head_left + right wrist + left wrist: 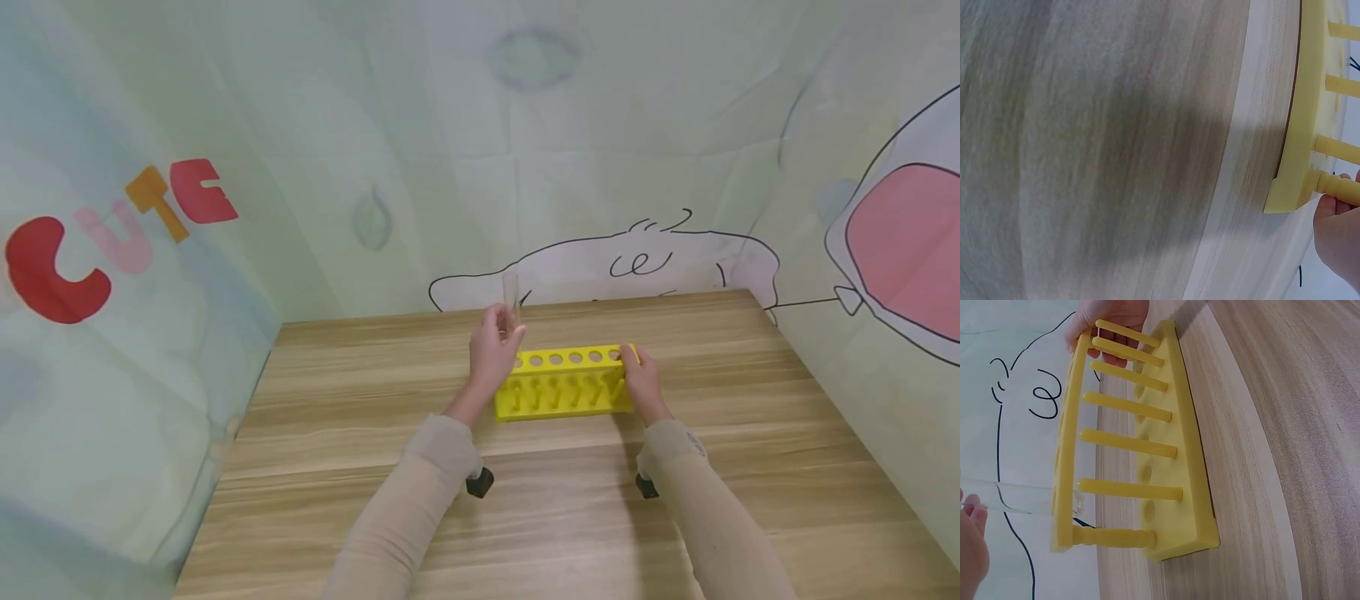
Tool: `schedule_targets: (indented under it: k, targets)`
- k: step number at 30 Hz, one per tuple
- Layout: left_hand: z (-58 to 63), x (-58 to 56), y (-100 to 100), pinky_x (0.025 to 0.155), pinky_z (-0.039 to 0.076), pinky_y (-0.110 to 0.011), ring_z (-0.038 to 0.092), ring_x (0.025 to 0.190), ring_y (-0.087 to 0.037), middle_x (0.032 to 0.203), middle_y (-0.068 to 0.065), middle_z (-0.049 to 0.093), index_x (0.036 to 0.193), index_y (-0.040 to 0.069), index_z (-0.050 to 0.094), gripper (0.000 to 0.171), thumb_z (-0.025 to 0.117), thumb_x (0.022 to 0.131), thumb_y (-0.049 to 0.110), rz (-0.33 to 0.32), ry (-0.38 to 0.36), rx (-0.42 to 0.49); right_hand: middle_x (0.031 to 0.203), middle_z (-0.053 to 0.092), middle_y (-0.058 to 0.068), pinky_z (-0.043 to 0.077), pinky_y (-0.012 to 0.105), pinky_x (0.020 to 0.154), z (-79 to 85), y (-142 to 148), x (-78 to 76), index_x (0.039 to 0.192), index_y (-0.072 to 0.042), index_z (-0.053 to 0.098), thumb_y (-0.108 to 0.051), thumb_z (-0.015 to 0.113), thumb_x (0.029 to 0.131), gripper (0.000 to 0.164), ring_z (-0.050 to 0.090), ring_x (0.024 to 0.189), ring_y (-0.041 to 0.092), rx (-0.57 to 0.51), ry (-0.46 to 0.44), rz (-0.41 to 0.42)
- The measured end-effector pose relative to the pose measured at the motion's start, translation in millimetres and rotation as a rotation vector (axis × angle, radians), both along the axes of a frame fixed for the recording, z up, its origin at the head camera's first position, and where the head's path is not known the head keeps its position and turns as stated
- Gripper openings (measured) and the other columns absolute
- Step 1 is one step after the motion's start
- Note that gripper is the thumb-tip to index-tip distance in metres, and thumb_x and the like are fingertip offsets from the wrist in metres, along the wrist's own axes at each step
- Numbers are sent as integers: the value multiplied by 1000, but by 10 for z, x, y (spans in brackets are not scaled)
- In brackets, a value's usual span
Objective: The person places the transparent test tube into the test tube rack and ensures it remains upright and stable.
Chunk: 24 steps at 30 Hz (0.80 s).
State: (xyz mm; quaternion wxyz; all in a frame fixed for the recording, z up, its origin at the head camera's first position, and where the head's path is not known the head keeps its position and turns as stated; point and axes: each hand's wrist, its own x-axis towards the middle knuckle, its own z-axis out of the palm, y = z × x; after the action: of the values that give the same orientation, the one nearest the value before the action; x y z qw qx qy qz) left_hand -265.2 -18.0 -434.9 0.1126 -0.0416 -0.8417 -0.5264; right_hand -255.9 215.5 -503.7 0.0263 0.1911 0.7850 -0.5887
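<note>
A yellow test tube rack (564, 408) stands on the table, with a row of holes along its top bar and upright pegs below. My left hand (492, 354) pinches a clear glass test tube (511, 289) above the rack's left end. In the left wrist view the lower end of the test tube (1019, 497) pokes through the end hole of the top bar, short of the base. At the rack's right end my right hand (642, 382) grips the top bar and end post; in the right wrist view its fingers (1327, 205) lie against that post.
The wood-grain table (360, 400) runs back to a printed cloth backdrop (420, 150). Dark wrist-camera parts (480, 482) hang below both sleeves. The other holes of the rack show no tubes.
</note>
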Motion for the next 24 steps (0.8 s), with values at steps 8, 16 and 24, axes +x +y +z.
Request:
schedule_targets:
  k: [8,16,24]
  targets:
    - [-12,2,-10,82,50,-25,56,92,-15,100,-3,58,106,12,46,28,61,83,18,-8,-20,-19,114,41,13,32,28,84,5,-5,7,109,-3,45,-47,27,92,50,36,100,22,18,3,5]
    - [-42,13,-23,82,50,-24,57,92,-16,95,-3,58,103,11,46,26,61,83,16,-31,6,-30,115,41,13,33,28,84,4,-11,9,109,-3,44,-47,27,92,50,36,100,22,14,-3,0]
    - [-77,11,-33,79,51,-23,57,88,-15,92,-4,58,100,10,46,24,61,82,13,-51,37,-15,116,41,13,33,29,86,11,-4,5,111,-4,44,-48,27,92,51,35,101,21,3,-5,-1]
